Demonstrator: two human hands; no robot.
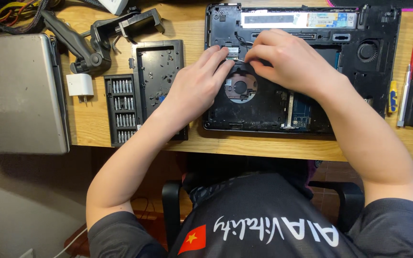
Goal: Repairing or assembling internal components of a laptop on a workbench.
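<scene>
1. Dark jersey fabric fills the near edge of my view, with a black chair showing under it.
2. From there I see both bare forearms reach up over the front edge of the wooden desk.
3. My left hand lies palm down on the opened laptop, fingers stretched out, their tips beside a small silver part near the middle of the case. It holds nothing that I can see; the fingers are loose and flat.
4. My right hand is curled over the same spot, fingertips bunched together and pressed down by the silver part, touching the left hand's fingertips. Whether it pinches anything I cannot tell, since the knuckles hide the tips.
5. Just below both hands sits a round grey fan housing inside the laptop, which lies upside down with its bottom cover off, in the middle-right of the desk.
6. A second round fan sits in the laptop's far right corner.
7. Left of the laptop lie a black cover panel and, touching it, an open case of screwdriver bits.
8. Further left sit a white charger plug and a closed silver laptop.
9. At the far edge lies a black clamp mount; hand tools rest to the right.
</scene>
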